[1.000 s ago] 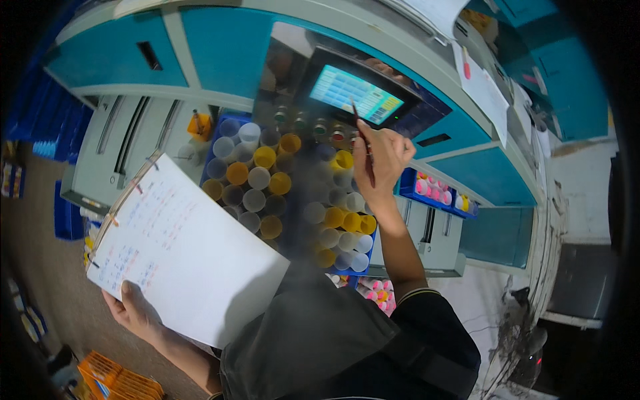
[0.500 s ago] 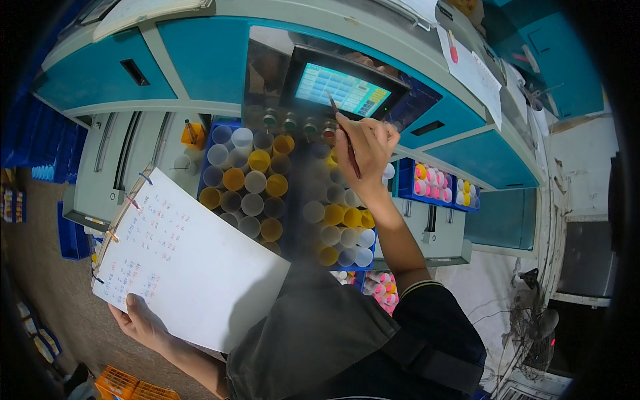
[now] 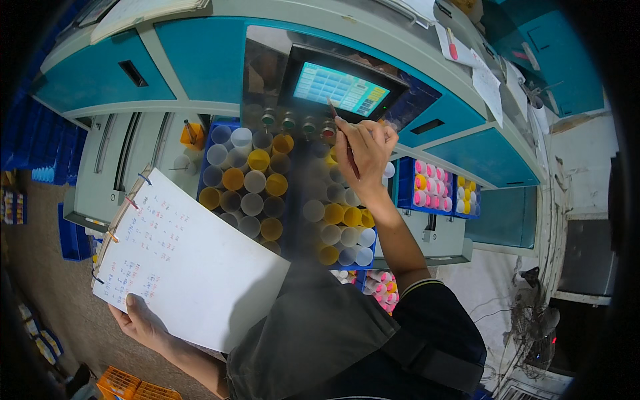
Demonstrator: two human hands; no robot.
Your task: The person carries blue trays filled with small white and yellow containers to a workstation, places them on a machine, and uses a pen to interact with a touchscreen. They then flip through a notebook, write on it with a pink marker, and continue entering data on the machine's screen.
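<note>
My left hand [image 3: 138,325] grips the lower left corner of a ring-bound notebook [image 3: 200,267], thumb on top of the page. The white page carries handwriting in blue and red along its left part, with a shadow near its right corner. Raised in front of the machine, my right hand [image 3: 367,148] is closed around a slim, dark red pen-like tool [image 3: 351,162]. Its thin tip points at the lit touchscreen [image 3: 337,88]; whether it touches the glass I cannot tell. Below the screen is a row of round push buttons [image 3: 309,127].
Beneath the panel, blue crates [image 3: 293,227] hold many white and yellow tubes. Crates of pink, white and yellow spools [image 3: 432,183] stand to the right. An orange cup [image 3: 192,135] with a tool in it stands left. A fan [image 3: 537,330] is at far right, orange crates [image 3: 130,385] at lower left.
The pen-like tool's tip has shifted slightly lower on the touchscreen, and my right hand has moved a little with it. My left hand and the notebook stay put.
</note>
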